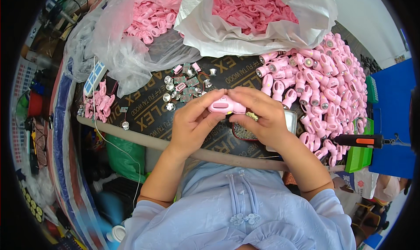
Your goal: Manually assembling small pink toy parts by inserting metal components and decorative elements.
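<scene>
A small pink flashlight body (223,104) with an oval slot in its side is held above the table's near edge. My left hand (191,122) pinches one end between thumb and fingers. On the other end, my right hand (264,117) is closed in the same way. Its fingers curl over the top, so part of the body is hidden. Just beyond my left hand lie loose circuit boards (189,91) and silvery reflector cups (169,87). Beneath my right hand, a shallow dish of tiny parts (243,132) is partly covered.
Pink flashlights (326,86) are heaped at the right, beside a hanging black electric screwdriver (358,140) and a green basket (361,156). A white sack (197,29) and a clear plastic bag (116,44) of pink parts stand at the back. More pink pieces (100,103) lie left.
</scene>
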Demonstrator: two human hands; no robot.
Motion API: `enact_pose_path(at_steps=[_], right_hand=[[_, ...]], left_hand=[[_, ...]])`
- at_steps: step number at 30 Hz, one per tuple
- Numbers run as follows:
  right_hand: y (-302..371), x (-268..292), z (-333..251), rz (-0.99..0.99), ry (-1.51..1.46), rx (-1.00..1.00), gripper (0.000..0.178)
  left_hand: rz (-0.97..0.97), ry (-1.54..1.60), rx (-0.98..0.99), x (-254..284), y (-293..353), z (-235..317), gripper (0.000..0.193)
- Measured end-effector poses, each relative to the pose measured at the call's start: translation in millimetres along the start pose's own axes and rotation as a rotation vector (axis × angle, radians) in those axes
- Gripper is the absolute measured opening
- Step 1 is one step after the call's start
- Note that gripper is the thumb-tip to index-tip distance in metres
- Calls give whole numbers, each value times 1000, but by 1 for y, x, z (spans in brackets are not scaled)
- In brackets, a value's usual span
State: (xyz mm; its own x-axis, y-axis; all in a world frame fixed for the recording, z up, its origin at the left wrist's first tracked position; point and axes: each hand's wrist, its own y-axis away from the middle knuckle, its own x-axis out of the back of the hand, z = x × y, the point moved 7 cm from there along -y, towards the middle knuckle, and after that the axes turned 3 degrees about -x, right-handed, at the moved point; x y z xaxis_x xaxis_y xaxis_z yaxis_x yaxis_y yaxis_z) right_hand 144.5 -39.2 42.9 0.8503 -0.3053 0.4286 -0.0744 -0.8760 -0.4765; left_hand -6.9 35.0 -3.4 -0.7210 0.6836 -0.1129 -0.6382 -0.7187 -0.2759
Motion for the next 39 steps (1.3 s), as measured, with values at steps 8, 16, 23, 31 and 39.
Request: enact_pose_path(at_steps=[8,16,23,31,39], right_hand=[[1,-3,-2,-6,25,4,47],[5,0,3,5,34,-42,47],[13,15,0,24,179,3,50],[29,34,0,95,238,16,49],[39,48,2,82,238,-20,55]], left_hand=[[132,174,17,1,-2,5,43],[43,543,237,-4,-6,-7,28],[-26,635,302,-28,-14,-11,26],[-38,751,395,-51,-24,-20,27],[-153,760,456,-64,-30,-17,27]])
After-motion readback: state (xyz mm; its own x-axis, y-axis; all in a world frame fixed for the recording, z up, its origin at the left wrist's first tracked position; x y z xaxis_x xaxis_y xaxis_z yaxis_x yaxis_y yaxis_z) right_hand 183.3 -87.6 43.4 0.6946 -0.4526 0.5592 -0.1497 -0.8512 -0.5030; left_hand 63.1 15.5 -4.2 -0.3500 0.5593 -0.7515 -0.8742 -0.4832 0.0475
